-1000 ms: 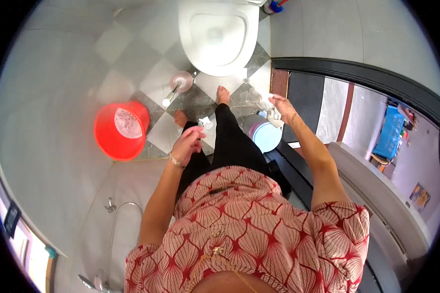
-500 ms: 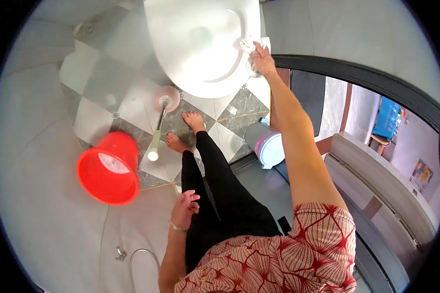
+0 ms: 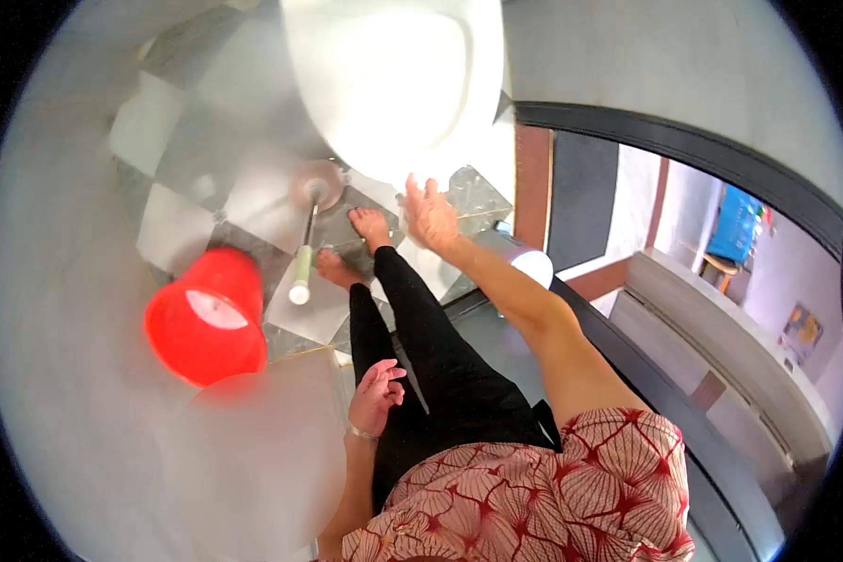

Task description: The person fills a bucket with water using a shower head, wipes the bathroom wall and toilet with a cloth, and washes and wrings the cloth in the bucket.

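Observation:
My right hand [image 3: 429,215] reaches forward to the front edge of a white ceramic basin [image 3: 332,112], fingers bent toward its rim. A white patch by the fingertips, almost lost in glare, seems to be the cloth the hand held earlier; its outline is hard to see. My left hand [image 3: 377,393] hangs in front of my black-trousered thigh, fingers loosely bent and apart, holding nothing. On the floor below the basin stands a plunger-like tool, with a pale pink round head [image 3: 317,178] and a light green handle [image 3: 301,274].
A red bucket [image 3: 206,328] lies tipped at the left. A small light-coloured bin [image 3: 531,267] stands partly behind my right forearm, near the dark door frame [image 3: 628,126]. My bare feet [image 3: 370,228] are on the checkered tiles. A round blurred patch hides the lower left.
My right hand has moved from the basin's right side, where it pressed a white cloth, left and down to its front edge. My left hand has shifted slightly right. Glare has grown.

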{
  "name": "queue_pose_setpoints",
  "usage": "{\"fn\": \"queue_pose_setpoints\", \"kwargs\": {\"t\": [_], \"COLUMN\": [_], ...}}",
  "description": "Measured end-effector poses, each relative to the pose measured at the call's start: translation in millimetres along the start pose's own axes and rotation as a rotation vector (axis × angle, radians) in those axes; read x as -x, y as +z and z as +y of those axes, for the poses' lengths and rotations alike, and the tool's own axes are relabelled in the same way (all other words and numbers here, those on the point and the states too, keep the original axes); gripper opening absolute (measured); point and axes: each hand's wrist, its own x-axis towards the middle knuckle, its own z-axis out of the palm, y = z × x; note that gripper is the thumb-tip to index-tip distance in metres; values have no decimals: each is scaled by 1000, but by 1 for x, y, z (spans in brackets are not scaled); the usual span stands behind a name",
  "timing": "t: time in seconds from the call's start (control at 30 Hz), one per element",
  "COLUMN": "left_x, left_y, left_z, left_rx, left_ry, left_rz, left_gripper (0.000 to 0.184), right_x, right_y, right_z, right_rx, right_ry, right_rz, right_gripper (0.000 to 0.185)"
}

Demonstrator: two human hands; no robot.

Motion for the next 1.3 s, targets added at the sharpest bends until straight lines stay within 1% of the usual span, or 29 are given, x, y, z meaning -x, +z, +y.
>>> {"fn": "queue_pose_setpoints", "kwargs": {"t": [0.07, 0.1, 0.2, 0.27, 0.3, 0.33, 0.37, 0.4, 0.47, 0.53, 0.6, 0.63, 0.67, 0.73, 0.8, 0.87, 0.93, 1.0, 1.07, 1.2, 1.27, 1.3], "left_x": [1, 4, 13, 11, 7, 3, 0, -2, -7, -15, -20, -21, -22, -21, -16, -10, -6, 4, 10, 10, 3, -3], "left_y": [5, 8, 9, 2, -6, -14, -19, -23, -28, -28, -24, -21, -16, -4, 3, 6, 6, 3, -1, -6, -5, -6], "left_z": [4, 8, 19, 29, 34, 38, 38, 38, 34, 26, 21, 20, 21, 23, 23, 18, 9, 7, 3, -9, -14, -17], "left_rx": [-29, -27, 34, 43, 71, 99, 118, 150, 202, 245, 262, 268, 278, 250, 269, 281, 278, 272, 266, 256, 251, 234], "left_ry": [-24, -24, 32, 57, 107, 156, 157, 167, 178, 152, 157, 159, 161, 184, 193, 205, 220, 207, 195, 186, 182, 173], "left_rz": [-48, -44, -42, -15, -3, 10, 15, 4, -2, -25, -32, -41, -40, -48, -62, -80, -84, -95, -106, -116, -112, -103], "left_gripper": [25, 25, 25, 24, 26, 29, 29, 30, 30, 25, 25, 25, 25, 25, 27, 29, 28, 26, 25, 25, 25, 25], "right_x": [2, -6, -55, -113, -144, -200, -227, -230, -266, -265, -252, -244, -235, -205, -174, -135, -102, -71, -43, -3, -20, -49], "right_y": [-14, -7, -3, 7, -3, 12, -15, -52, -72, -80, -65, -53, -40, -20, -7, -7, -6, -1, 8, -13, -17, -3], "right_z": [-38, -57, -114, -139, -156, -156, -171, -187, -190, -182, -179, -177, -171, -158, -142, -133, -117, -90, -58, 46, 108, 182], "right_rx": [3, -23, -135, -62, -83, 148, 137, -13, 69, 488, 514, 624, 734, 752, 810, 837, 857, 779, 930, 1278, 1410, 1319], "right_ry": [-116, -218, -242, -390, -397, -670, -662, -562, -654, -603, -592, -615, -638, -702, -808, -846, -922, -985, -986, -1132, -938, -669], "right_rz": [-80, -24, -58, 113, 126, 413, 263, 248, 243, 226, 244, 267, 291, 380, 236, 87, 72, 96, -56, -170, -421, -99], "right_gripper": [51, 51, 48, 44, 39, 37, 37, 32, 31, 28, 30, 27, 24, 21, 20, 15, 16, 17, 18, 21, 22, 22]}}
